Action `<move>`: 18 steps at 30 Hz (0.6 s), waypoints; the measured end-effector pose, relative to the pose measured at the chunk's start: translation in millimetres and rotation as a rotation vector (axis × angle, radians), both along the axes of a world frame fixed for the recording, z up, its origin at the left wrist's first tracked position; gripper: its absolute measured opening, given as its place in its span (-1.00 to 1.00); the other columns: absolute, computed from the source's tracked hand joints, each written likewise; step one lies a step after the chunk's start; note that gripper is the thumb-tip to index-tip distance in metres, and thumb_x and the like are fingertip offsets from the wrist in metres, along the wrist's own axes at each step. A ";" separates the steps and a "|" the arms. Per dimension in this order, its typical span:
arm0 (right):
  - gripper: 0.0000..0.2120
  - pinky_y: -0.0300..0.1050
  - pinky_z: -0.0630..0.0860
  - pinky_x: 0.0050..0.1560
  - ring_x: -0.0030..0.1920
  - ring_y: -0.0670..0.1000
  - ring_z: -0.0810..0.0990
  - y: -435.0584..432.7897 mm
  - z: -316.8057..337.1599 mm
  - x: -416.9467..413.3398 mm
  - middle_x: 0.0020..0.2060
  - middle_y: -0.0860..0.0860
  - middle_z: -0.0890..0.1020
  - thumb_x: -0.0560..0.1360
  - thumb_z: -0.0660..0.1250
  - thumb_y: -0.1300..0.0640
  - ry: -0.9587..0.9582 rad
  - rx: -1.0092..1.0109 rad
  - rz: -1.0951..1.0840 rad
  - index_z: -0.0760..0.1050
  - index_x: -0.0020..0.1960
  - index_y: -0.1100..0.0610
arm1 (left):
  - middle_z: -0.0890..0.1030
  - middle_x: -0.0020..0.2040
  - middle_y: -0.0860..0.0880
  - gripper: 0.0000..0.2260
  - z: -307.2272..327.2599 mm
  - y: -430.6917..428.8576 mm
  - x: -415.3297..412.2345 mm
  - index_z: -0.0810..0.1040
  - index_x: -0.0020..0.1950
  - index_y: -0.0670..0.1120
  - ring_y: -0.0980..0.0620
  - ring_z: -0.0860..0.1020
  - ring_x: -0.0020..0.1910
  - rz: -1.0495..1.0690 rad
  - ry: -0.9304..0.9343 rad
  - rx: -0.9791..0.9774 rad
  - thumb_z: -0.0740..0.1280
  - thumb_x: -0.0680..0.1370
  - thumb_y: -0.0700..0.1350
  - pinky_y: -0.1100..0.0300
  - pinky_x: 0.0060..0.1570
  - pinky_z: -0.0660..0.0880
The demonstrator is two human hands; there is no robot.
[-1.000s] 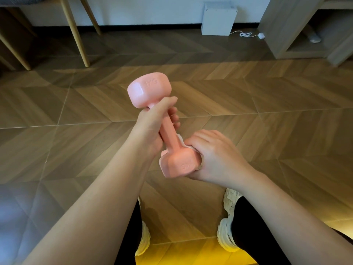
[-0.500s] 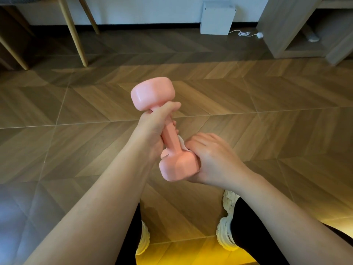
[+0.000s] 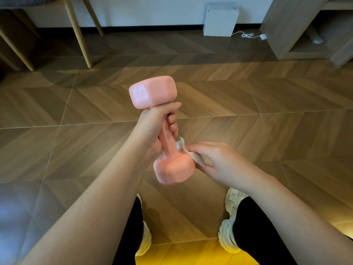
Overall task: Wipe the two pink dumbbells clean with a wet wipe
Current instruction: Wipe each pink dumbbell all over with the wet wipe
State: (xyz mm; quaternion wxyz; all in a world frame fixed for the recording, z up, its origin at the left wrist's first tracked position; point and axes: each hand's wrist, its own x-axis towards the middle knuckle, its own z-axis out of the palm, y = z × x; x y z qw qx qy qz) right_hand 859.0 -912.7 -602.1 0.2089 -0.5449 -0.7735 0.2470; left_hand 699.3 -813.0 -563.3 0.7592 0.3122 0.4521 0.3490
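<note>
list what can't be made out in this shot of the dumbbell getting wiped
- The wet wipe: head view, mostly covered by the fingers of the right hand; only white scraps show beside the dumbbell.
- The dumbbell's handle: its upper part is wrapped by the left hand.
- Lettering on the dumbbell's end faces: glare on the far one, blur on the near one.
- The second dumbbell: nowhere in the head view.
</note>
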 end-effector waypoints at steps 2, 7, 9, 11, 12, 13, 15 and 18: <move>-0.60 -0.30 0.42 -0.10 -0.15 -0.32 0.46 -1.6 0.2 4.4 -0.23 -0.40 0.45 0.46 0.33 0.34 0.021 0.009 0.010 0.57 0.21 -0.03 | 0.30 -0.54 0.05 -0.72 -0.3 -0.8 -0.2 0.38 -0.34 -0.03 0.10 0.30 -0.58 -0.026 -0.013 0.024 0.35 0.54 -0.21 0.29 -0.51 0.31; -0.56 -0.46 0.39 -0.13 -0.11 -0.33 0.56 -4.1 -1.3 1.7 -0.17 -0.38 0.58 0.51 0.15 0.30 0.221 -0.066 -0.126 0.62 0.21 -0.06 | 0.23 -0.54 0.05 -0.65 2.7 -2.8 -1.1 0.32 -0.43 -0.01 0.10 0.24 -0.58 -0.106 -0.153 0.057 0.30 0.52 -0.23 0.25 -0.51 0.29; -0.51 -0.34 0.47 -0.12 -0.13 -0.26 0.58 -4.0 -0.6 -1.6 -0.17 -0.33 0.63 0.51 0.12 0.29 0.259 -0.131 -0.124 0.57 0.20 -0.19 | 0.23 -0.55 0.06 -0.69 4.0 -2.3 -1.7 0.31 -0.44 -0.01 0.11 0.23 -0.58 -0.126 -0.218 0.055 0.31 0.47 -0.21 0.24 -0.52 0.27; -0.50 -0.21 0.51 -0.03 -0.07 -0.22 0.59 -1.4 1.9 -4.5 -0.12 -0.30 0.65 0.51 0.11 0.29 0.291 -0.181 -0.107 0.56 0.13 -0.26 | 0.23 -0.55 0.06 -0.72 3.8 -3.0 -1.6 0.30 -0.42 -0.01 0.11 0.22 -0.59 -0.149 -0.241 0.062 0.30 0.43 -0.20 0.25 -0.53 0.26; -0.53 -0.21 0.48 -0.07 -0.12 -0.24 0.55 0.1 3.1 -6.0 -0.19 -0.31 0.61 0.48 0.10 0.31 0.300 -0.188 -0.087 0.57 0.03 -0.22 | 0.23 -0.55 0.06 -0.73 3.5 -3.9 -1.0 0.29 -0.40 -0.01 0.12 0.22 -0.59 -0.163 -0.235 0.068 0.30 0.43 -0.20 0.25 -0.53 0.26; -0.58 -0.23 0.42 -0.12 -0.19 -0.23 0.48 1.5 4.7 -7.2 -0.28 -0.28 0.54 0.46 0.09 0.32 0.303 -0.194 -0.065 0.55 -0.09 -0.15 | 0.23 -0.55 0.06 -0.73 3.3 -4.8 -0.5 0.29 -0.39 -0.01 0.12 0.22 -0.59 -0.171 -0.225 0.072 0.30 0.44 -0.21 0.25 -0.53 0.26; -0.62 -0.28 0.35 -0.17 -0.25 -0.20 0.40 1.9 8.7 -7.6 -0.33 -0.21 0.48 0.44 0.08 0.35 0.309 -0.208 -0.043 0.49 -0.21 -0.09 | 0.23 -0.55 0.06 -0.72 2.6 -5.4 0.6 0.30 -0.40 -0.01 0.11 0.23 -0.59 -0.176 -0.192 0.074 0.30 0.45 -0.22 0.26 -0.53 0.26; -0.50 -0.12 0.55 0.02 -0.08 -0.06 0.63 -3.0 13.2 0.8 -0.12 -0.21 0.69 0.49 0.11 0.32 0.394 -0.298 -0.125 0.67 -0.01 -0.19 | 0.24 -0.55 0.05 -0.64 0.3 -3.9 1.0 0.35 -0.45 0.00 0.10 0.24 -0.59 -0.149 -0.084 0.093 0.30 0.52 -0.25 0.26 -0.53 0.27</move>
